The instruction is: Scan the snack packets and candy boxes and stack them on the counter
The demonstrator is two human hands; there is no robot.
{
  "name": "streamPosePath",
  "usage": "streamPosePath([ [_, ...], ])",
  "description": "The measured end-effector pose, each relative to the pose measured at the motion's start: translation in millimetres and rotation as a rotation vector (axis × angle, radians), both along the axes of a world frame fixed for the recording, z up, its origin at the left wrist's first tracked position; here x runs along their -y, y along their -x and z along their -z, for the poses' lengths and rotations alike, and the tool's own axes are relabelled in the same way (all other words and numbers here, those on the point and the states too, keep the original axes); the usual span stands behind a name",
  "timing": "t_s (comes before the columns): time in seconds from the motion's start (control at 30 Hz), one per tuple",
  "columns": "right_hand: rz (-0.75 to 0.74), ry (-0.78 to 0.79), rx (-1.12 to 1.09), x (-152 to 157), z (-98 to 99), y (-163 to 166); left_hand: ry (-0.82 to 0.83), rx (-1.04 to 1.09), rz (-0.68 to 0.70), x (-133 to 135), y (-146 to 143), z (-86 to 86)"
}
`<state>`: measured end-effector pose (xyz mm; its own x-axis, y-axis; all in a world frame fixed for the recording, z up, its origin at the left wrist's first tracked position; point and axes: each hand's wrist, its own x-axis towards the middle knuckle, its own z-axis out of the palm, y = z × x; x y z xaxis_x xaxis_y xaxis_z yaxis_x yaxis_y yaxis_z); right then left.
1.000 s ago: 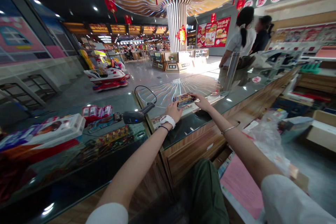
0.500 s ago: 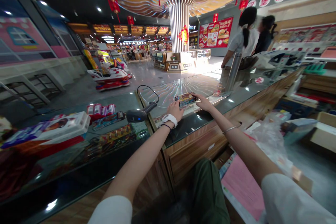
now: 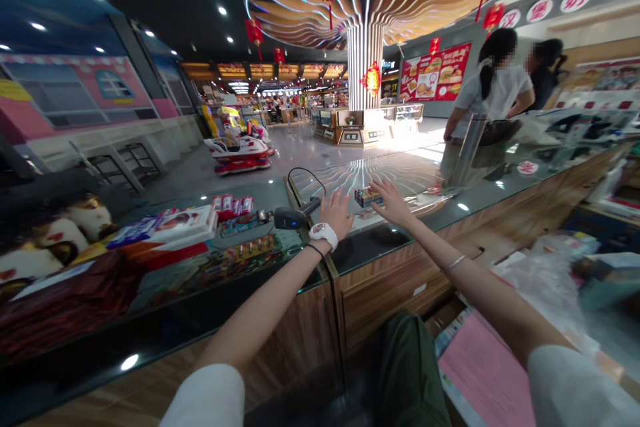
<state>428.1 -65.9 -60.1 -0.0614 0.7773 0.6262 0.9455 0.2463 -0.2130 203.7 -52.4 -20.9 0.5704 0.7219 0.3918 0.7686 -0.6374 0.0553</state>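
Observation:
A small printed box (image 3: 364,197) lies on the glass counter (image 3: 320,177), its right part covered by my right hand (image 3: 394,204). That hand is stretched out with its fingers apart; whether its fingertips touch the box I cannot tell. To the box's left, my left hand (image 3: 338,215) hovers with spread fingers and nothing in it. A white watch (image 3: 325,235) is on the left wrist and a thin bracelet (image 3: 454,261) on the right forearm. Close to the left hand, a black barcode scanner (image 3: 291,218) with a cable rests on the counter.
Red and purple packets (image 3: 233,205), a white box (image 3: 186,221) and other packaged goods stand on the left counter. Two people are beyond the counter at right, near a metal post (image 3: 469,140). Below right are a pink sheet (image 3: 487,365) and plastic bags (image 3: 537,270).
Both hands have let go of the box and opened, the left drawing away from it. The box stays on the counter. The view has turned left.

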Motion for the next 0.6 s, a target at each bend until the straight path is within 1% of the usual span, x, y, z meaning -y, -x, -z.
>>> streamPosePath([
  [0.1,-0.074,0.000,0.021,1,-12.6,38,-0.075,-0.014,-0.029,5,31,-6.2],
  [0.27,-0.206,0.009,0.035,-3,-29.7,97,-0.124,0.009,-0.102,5,86,-9.9],
  [0.47,-0.321,0.006,0.082,-9,-41.0,161,-0.182,-0.006,-0.204,-1,151,-1.6],
  [0.6,-0.389,-0.008,0.137,-16,-45.6,202,-0.185,-0.059,-0.286,-9,186,7.2],
])
